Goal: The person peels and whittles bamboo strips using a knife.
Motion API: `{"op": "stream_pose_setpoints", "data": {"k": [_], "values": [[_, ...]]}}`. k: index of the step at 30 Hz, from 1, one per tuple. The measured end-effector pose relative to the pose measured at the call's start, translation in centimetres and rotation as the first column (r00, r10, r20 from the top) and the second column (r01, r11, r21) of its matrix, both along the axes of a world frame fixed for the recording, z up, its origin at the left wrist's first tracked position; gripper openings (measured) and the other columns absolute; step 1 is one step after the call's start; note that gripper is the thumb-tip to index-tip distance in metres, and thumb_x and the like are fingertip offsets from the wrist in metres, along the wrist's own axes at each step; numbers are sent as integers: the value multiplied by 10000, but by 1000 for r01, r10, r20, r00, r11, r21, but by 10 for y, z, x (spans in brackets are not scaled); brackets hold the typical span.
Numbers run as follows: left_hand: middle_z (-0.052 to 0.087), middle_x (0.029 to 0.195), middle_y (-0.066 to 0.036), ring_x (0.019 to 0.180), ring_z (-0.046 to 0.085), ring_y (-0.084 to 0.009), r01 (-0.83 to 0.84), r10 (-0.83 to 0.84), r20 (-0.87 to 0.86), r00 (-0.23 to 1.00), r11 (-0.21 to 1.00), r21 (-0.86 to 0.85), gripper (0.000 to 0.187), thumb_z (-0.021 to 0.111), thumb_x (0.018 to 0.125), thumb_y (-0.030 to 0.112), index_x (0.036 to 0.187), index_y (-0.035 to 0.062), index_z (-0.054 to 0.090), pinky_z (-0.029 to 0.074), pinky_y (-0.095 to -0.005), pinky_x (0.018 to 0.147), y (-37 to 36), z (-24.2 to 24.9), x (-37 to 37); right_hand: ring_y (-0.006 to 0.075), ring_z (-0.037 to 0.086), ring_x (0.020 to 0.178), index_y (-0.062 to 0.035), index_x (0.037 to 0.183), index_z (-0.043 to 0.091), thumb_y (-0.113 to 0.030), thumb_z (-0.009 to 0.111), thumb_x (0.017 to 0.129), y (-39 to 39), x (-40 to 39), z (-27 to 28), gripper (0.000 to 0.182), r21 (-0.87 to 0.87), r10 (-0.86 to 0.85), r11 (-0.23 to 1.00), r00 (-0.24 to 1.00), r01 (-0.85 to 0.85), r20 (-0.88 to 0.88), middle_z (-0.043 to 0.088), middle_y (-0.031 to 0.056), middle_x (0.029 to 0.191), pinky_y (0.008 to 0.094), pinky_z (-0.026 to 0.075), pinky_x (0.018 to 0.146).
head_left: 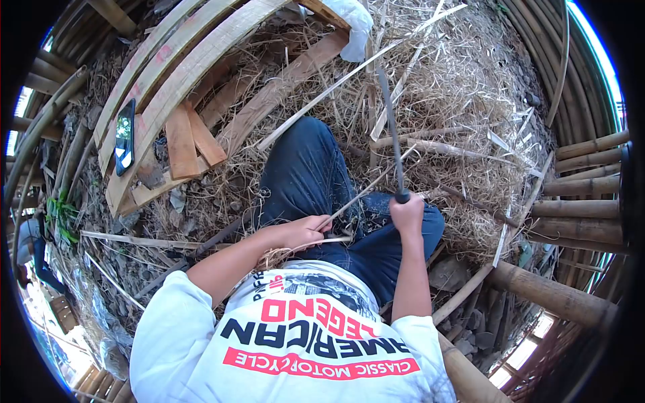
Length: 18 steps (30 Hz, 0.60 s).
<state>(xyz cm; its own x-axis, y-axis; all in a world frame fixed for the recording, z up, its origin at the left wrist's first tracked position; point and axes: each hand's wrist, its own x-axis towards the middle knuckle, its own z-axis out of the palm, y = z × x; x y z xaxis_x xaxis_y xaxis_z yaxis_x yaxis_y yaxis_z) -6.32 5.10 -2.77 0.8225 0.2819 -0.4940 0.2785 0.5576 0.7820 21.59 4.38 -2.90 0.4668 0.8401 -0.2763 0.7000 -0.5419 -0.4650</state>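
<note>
My right hand (407,213) is closed round the dark handle of a long-bladed knife (391,121), its blade pointing up and away from me. Closed round a thin bamboo strip (366,191), my left hand (308,232) rests above my lap. The strip slants up to the right, and its far end is at the knife blade. A second pale strip (329,240) passes below my left hand, with curled shavings near the wrist. Dark trousers (295,171) cover my bent legs under both hands.
Wooden planks (181,54) lie at the upper left, with a phone (125,138) on them. Shavings (470,87) cover the ground ahead. Bamboo poles (578,221) stand along the right, and a thick pole (551,295) lies at the lower right. A person (30,242) is partly visible far left.
</note>
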Motion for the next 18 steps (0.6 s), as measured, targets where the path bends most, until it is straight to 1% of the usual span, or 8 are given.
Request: {"op": "stream_pose_setpoints", "data": {"k": [1,3,5,6,8,10,12,18], "values": [[364,696,37,552,352,-52,0,0,4,1000,1000,-1,168,508,876,87,928,129,355,272,-221,441,0,-1,-1,401,648,690,33,692,624,-158,630,732,6,5,-2,195,27,-25,999,1000,25,-9,632,225,663,445,487,628],[358,692,38,545,351,-53,3,-2,20,1000,997,-83,168,511,873,88,935,124,359,276,-224,442,2,-5,-2,409,649,718,24,698,633,-178,642,730,13,10,-4,205,9,-9,1000,1000,9,3,639,230,688,454,496,654],[358,676,40,511,349,-55,14,-14,7,1000,993,-121,170,510,868,88,924,128,356,275,-228,419,7,2,-4,414,649,757,11,707,648,-205,652,728,19,10,-5,217,-18,43,999,987,-40,157,647,234,717,465,504,695],[361,669,41,492,348,-54,12,-15,-14,1000,988,-157,171,510,865,88,917,130,352,272,-229,405,9,5,-5,406,658,803,-19,752,690,-243,653,726,22,12,-9,229,-86,61,995,982,-46,179,670,227,769,471,523,753],[370,649,44,454,348,-51,-26,24,-14,1000,973,-230,181,511,857,87,899,138,343,267,-226,372,4,-1,-4,408,657,803,-18,755,691,-244,653,727,24,11,-9,230,-97,73,994,977,-54,202,671,228,772,471,522,751],[368,646,44,457,350,-48,-21,19,-14,1000,977,-214,180,512,858,89,904,137,345,268,-225,374,3,-3,-5,409,657,804,-18,758,691,-244,654,727,30,12,-12,232,-101,85,993,972,-64,217,671,229,775,472,520,750],[361,632,47,456,349,-46,-8,6,-9,1000,983,-183,167,504,865,91,920,135,353,267,-229,374,3,-3,-5,413,657,806,-12,756,689,-252,651,731,34,21,-15,244,-78,-13,997,987,26,161,671,233,778,473,517,748],[348,621,50,445,333,-49,-9,1,-36,999,976,-216,157,494,863,85,931,132,361,251,-233,371,4,1,-2,418,656,814,-7,764,692,-255,644,738,35,32,-19,254,-47,-58,997,981,68,184,672,241,791,476,510,762]]}}
